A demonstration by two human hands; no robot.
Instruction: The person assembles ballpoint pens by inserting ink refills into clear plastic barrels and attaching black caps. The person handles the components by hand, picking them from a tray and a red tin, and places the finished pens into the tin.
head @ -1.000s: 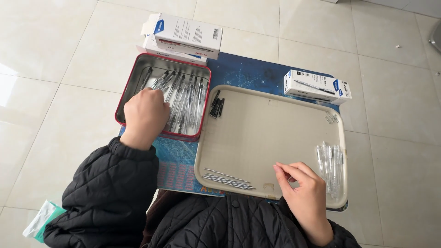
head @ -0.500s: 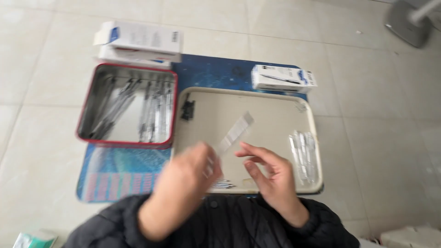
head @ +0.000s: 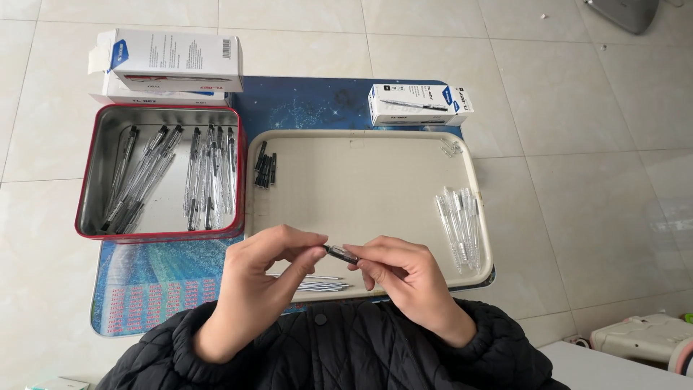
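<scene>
A pale tiled floor [head: 592, 144] fills the head view, with a blue mat [head: 317, 105] laid on it as a work surface. Near the viewer, the left hand [head: 263, 282] and right hand [head: 404, 278] meet over the near edge of a beige tray [head: 361, 188], each pinching one end of a short dark pen part [head: 341, 253] between thumb and fingertips; the other fingers are curled loosely. Held level between the two hands, the piece sits where both can twist or pull it.

Parts are sorted by kind on the tray: black caps [head: 264, 167] at the far left, clear barrels [head: 458, 220] at the right, thin refills [head: 317, 283] at the near edge. Left of the tray, a red-rimmed tin [head: 90, 173] holds whole pens [head: 173, 180]. White boxes [head: 170, 58] stand beyond.
</scene>
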